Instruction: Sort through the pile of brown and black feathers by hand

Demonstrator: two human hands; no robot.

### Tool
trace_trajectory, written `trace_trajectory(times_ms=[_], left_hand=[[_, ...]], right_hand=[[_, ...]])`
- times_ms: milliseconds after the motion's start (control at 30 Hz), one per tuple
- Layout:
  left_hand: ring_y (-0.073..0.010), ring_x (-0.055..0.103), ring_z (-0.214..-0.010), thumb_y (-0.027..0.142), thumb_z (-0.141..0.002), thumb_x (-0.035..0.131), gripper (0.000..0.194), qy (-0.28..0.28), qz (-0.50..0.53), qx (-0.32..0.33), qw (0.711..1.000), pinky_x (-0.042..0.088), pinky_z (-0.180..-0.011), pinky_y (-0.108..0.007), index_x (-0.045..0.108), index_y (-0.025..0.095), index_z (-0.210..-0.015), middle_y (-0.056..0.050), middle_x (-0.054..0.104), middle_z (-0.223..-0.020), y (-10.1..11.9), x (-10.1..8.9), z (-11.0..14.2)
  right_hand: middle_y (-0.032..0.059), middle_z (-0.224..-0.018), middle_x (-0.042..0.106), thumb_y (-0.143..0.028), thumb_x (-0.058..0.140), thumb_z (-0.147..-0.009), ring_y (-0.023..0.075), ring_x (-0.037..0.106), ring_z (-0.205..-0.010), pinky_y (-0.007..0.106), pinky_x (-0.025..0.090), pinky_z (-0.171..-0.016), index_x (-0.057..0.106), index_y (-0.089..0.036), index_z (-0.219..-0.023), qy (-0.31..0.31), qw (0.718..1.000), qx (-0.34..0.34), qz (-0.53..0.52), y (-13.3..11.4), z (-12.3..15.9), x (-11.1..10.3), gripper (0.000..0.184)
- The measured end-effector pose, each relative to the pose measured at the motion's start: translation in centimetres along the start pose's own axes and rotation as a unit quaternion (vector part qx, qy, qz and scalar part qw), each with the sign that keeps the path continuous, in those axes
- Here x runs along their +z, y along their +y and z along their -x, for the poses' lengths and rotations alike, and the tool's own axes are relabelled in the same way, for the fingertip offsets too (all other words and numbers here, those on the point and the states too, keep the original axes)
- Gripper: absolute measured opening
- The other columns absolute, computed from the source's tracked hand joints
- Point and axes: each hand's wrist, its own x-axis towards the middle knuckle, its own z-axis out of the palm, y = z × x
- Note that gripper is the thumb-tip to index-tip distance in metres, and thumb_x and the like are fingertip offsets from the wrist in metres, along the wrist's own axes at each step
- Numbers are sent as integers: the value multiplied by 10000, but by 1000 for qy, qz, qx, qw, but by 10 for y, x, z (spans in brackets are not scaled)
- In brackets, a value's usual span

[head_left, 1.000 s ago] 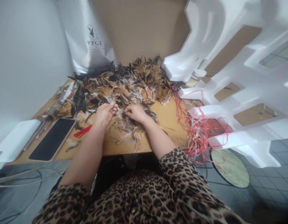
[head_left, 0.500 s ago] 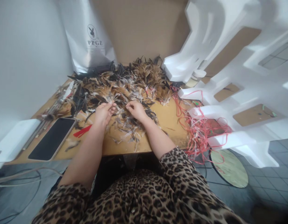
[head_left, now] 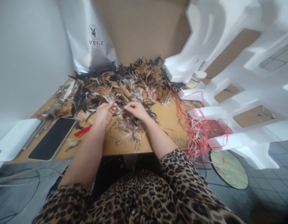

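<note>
Over the near side of a pile of brown and black feathers, my left hand is closed in a pinch, thumb against forefinger. A feather appears to be held at its fingertips, its outline blending into the pile behind. A short gap to the right, my right hand also pinches, palm down; whatever is between its fingertips is too small to make out. Loose feather scraps and pale fluff lie on the table below both hands.
A phone, a white power bank and a red strip lie left. Behind stands a silver bag. On the right are tangled red strings, white foam packing and a lidded jar.
My right hand lifted slightly away from the feathers, then moved a little left toward my left hand. My left hand has barely moved, still pinched.
</note>
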Motion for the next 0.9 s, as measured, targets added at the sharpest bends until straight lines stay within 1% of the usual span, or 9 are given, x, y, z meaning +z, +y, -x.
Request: trace_trajectory(times_ms=[67, 133, 233, 333, 433, 533, 600, 733, 900], left_hand=[[-39, 532, -471, 173, -688, 723, 142, 1, -3, 0, 1000, 375, -408, -123, 603, 97, -697, -34, 654, -641, 1, 1, 1], [-38, 529, -472, 176, -684, 726, 149, 0, -5, 1, 1000, 373, -409, -123, 600, 97, -693, -32, 651, -637, 1, 2, 2], [-36, 524, -471, 177, -682, 723, 145, -1, -5, 3, 1000, 370, -408, -122, 603, 95, -695, -29, 648, -632, 0, 1, 1], [-43, 526, -464, 168, -689, 710, 138, 4, -1, 4, 1000, 381, -405, -132, 594, 95, -670, -35, 653, -634, -2, -1, 0], [-44, 535, -466, 167, -696, 704, 130, -2, -3, 4, 1000, 385, -403, -132, 600, 93, -672, -41, 660, -646, -2, -2, -1], [-43, 547, -475, 162, -710, 694, 106, -9, -10, -6, 1000, 387, -404, -123, 612, 97, -697, -38, 666, -652, -3, -2, -1], [-50, 565, -485, 151, -722, 681, 92, -14, -13, -19, 1000, 404, -415, -125, 609, 97, -703, -48, 677, -666, -4, -2, -1], [-76, 612, -523, 120, -726, 675, 107, -38, -3, -62, 997, 455, -452, -145, 582, 93, -681, -95, 706, -753, -5, -2, 1], [-81, 627, -565, 87, -741, 656, 49, -72, 19, -118, 990, 441, -427, -125, 609, 88, -729, -128, 713, -843, -3, 0, 3]], right_hand=[[13, -764, 633, -370, 624, -745, 117, 535, -686, 242, 422, -667, 667, -166, -930, 20, 987, -33, 156, 2, 2, 8, 279], [40, -903, 649, -329, 609, -758, 164, 568, -832, 280, 433, -758, 655, -204, -1012, 17, 958, -40, 282, 2, 4, 16, 287], [58, -960, 646, -284, 513, -815, 181, 577, -891, 292, 435, -785, 673, -216, -902, 13, 939, -30, 342, 2, 3, 22, 194], [38, -875, 658, -256, 507, -806, 144, 577, -812, 265, 433, -774, 661, -181, -799, 59, 972, -28, 224, 6, -2, 19, 172], [-11, -672, 614, -278, 581, -753, 84, 512, -605, 217, 416, -635, 633, -141, -766, 101, 994, 26, -16, 12, -9, 10, 148], [-65, -527, 503, -332, 635, -700, 42, 363, -434, 184, 279, -448, 579, -145, -729, 107, 963, 107, -223, 13, -13, 0, 198], [-73, -519, 492, -356, 677, -652, 27, 329, -405, 175, 210, -409, 543, -153, -701, 96, 938, 129, -308, 11, -13, -4, 248], [-67, -554, 523, -365, 729, -578, 21, 359, -417, 161, 214, -397, 537, -157, -710, 89, 919, 117, -366, 7, -12, -5, 312], [-47, -602, 553, -406, 688, -621, 32, 401, -450, 169, 277, -418, 548, -159, -720, 104, 940, 81, -314, 3, -11, 3, 301]])
